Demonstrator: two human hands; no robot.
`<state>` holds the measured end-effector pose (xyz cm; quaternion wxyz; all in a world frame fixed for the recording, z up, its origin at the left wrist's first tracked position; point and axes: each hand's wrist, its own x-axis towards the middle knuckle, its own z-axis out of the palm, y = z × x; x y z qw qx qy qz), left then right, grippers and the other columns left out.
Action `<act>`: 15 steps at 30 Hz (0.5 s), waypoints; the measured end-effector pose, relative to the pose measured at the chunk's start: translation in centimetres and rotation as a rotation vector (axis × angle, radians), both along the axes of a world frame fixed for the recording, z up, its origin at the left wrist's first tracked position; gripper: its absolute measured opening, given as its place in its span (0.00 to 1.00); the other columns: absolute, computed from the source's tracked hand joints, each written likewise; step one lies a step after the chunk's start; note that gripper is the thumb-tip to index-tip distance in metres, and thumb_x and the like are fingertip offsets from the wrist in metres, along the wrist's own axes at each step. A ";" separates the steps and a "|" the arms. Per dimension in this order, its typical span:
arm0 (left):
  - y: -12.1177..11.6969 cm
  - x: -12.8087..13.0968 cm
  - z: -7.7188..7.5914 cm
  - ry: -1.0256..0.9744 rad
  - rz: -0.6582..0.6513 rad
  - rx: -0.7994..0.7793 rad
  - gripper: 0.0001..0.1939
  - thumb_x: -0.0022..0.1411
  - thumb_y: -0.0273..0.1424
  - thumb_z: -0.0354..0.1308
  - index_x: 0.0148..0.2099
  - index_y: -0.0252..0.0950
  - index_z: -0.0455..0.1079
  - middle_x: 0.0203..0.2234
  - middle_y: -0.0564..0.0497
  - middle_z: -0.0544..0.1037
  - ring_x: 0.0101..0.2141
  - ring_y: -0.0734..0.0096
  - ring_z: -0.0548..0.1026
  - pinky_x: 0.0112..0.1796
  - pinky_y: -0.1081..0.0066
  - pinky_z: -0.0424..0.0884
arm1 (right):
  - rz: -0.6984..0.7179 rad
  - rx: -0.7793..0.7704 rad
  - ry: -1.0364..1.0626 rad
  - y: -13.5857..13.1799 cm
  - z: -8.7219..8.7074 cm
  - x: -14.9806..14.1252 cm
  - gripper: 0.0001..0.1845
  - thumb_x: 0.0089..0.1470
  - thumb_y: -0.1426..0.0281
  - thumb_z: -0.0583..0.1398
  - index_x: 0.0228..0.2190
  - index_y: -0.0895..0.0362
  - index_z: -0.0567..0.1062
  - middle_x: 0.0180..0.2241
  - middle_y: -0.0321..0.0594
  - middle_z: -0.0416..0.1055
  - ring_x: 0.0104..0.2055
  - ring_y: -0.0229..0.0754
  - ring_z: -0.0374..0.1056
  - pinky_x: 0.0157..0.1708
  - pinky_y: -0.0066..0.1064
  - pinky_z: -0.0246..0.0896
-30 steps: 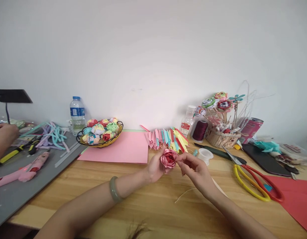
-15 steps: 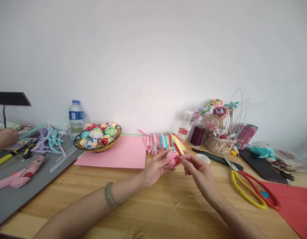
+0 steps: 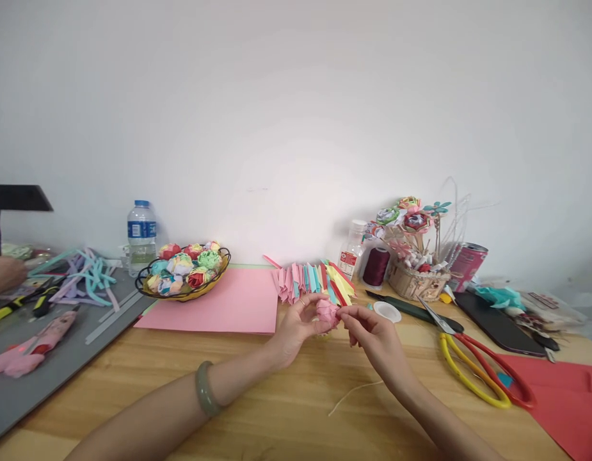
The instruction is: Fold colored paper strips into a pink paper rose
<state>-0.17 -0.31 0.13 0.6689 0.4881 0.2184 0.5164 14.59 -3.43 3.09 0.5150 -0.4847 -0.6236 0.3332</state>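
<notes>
A folded pink paper flower (image 3: 327, 312) is held above the table between the thumb and fingers of my left hand (image 3: 296, 330). My right hand (image 3: 372, 330) pinches the flower's right edge, where a little red paper shows; the fingertips hide the exact spot. Below the hands, a thin beige string (image 3: 351, 392) lies on the wood and runs toward my right wrist. Just behind the flower stands a row of folded paper strips (image 3: 303, 280) in pink, blue, yellow and red. A white round lid (image 3: 387, 312) is near my right knuckles.
A basket of paper flowers (image 3: 141, 282) rests on pink paper (image 3: 248, 301). Scissors (image 3: 447, 352), a dark green knife (image 3: 415, 308), a phone (image 3: 497, 323) and purple thread (image 3: 376, 267) lie or stand rightward. Another person's hand (image 3: 5, 275) is by the grey mat (image 3: 75, 378).
The flower has been turned between my hands, so more pink and less red faces me. My right fingertips have moved slightly closer over its edge. The whole view has shifted a little.
</notes>
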 end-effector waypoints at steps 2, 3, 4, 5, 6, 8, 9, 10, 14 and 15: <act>0.1 0.0 -0.1 0.042 0.048 0.053 0.21 0.42 0.27 0.65 0.42 0.38 0.68 0.37 0.49 0.72 0.41 0.67 0.68 0.40 0.70 0.65 | 0.000 -0.012 0.004 0.0 0.0 0.0 0.15 0.46 0.58 0.58 0.26 0.59 0.74 0.20 0.36 0.66 0.18 0.33 0.57 0.17 0.26 0.58; 0.2 0.0 -0.2 0.060 0.068 0.080 0.21 0.42 0.28 0.65 0.42 0.38 0.68 0.38 0.49 0.72 0.42 0.66 0.68 0.40 0.70 0.65 | 0.006 -0.017 0.007 0.0 0.0 0.0 0.15 0.46 0.58 0.58 0.26 0.59 0.74 0.20 0.35 0.66 0.18 0.33 0.57 0.17 0.26 0.58; 0.2 0.1 -0.3 0.076 0.084 0.109 0.21 0.43 0.28 0.65 0.42 0.38 0.68 0.38 0.49 0.71 0.42 0.65 0.68 0.40 0.70 0.65 | 0.016 -0.022 0.010 0.1 -0.1 0.0 0.15 0.46 0.58 0.58 0.27 0.59 0.74 0.20 0.35 0.66 0.18 0.33 0.57 0.17 0.26 0.58; 0.3 0.1 -0.3 0.088 0.100 0.138 0.21 0.43 0.28 0.65 0.42 0.38 0.68 0.38 0.48 0.71 0.43 0.64 0.67 0.39 0.70 0.66 | 0.028 -0.029 0.013 0.1 -0.1 0.0 0.15 0.46 0.58 0.58 0.27 0.59 0.74 0.21 0.35 0.66 0.18 0.32 0.56 0.17 0.26 0.58; 0.3 0.1 -0.3 0.098 0.113 0.167 0.20 0.43 0.28 0.65 0.41 0.38 0.68 0.39 0.48 0.70 0.44 0.63 0.67 0.39 0.69 0.66 | 0.041 -0.036 0.015 0.1 -0.1 0.0 0.15 0.46 0.58 0.58 0.27 0.58 0.73 0.21 0.35 0.66 0.18 0.32 0.56 0.17 0.26 0.58; 0.4 0.1 -0.4 0.116 0.130 0.219 0.19 0.43 0.28 0.65 0.41 0.39 0.69 0.40 0.48 0.68 0.44 0.62 0.66 0.40 0.68 0.67 | 0.063 -0.047 0.020 0.1 -0.1 -0.1 0.14 0.45 0.59 0.59 0.27 0.58 0.73 0.20 0.34 0.65 0.18 0.32 0.56 0.17 0.25 0.58; 0.3 0.1 -0.4 0.127 0.136 0.240 0.19 0.43 0.28 0.64 0.41 0.39 0.69 0.41 0.48 0.67 0.45 0.62 0.66 0.40 0.68 0.67 | 0.073 -0.051 0.015 0.1 0.0 -0.1 0.14 0.45 0.59 0.59 0.26 0.58 0.72 0.20 0.33 0.64 0.18 0.32 0.55 0.17 0.25 0.57; 0.3 0.1 -0.4 0.140 0.141 0.257 0.19 0.43 0.28 0.64 0.41 0.39 0.70 0.42 0.47 0.66 0.46 0.62 0.66 0.41 0.67 0.67 | 0.080 -0.055 0.004 0.1 0.0 -0.1 0.14 0.45 0.59 0.59 0.25 0.58 0.72 0.19 0.33 0.63 0.18 0.32 0.55 0.17 0.25 0.57; 0.2 0.0 -0.4 0.192 0.136 0.260 0.20 0.43 0.29 0.64 0.43 0.41 0.71 0.45 0.46 0.62 0.49 0.60 0.63 0.42 0.65 0.68 | 0.077 -0.030 -0.085 0.2 -0.2 0.1 0.14 0.48 0.60 0.56 0.23 0.58 0.70 0.19 0.33 0.62 0.19 0.32 0.56 0.18 0.25 0.55; 0.1 0.0 -0.5 0.194 0.131 0.248 0.21 0.43 0.29 0.64 0.44 0.41 0.71 0.46 0.46 0.62 0.49 0.60 0.63 0.43 0.65 0.68 | 0.060 -0.003 -0.117 0.2 -0.3 0.1 0.13 0.49 0.61 0.56 0.23 0.58 0.70 0.19 0.34 0.63 0.19 0.33 0.56 0.18 0.25 0.56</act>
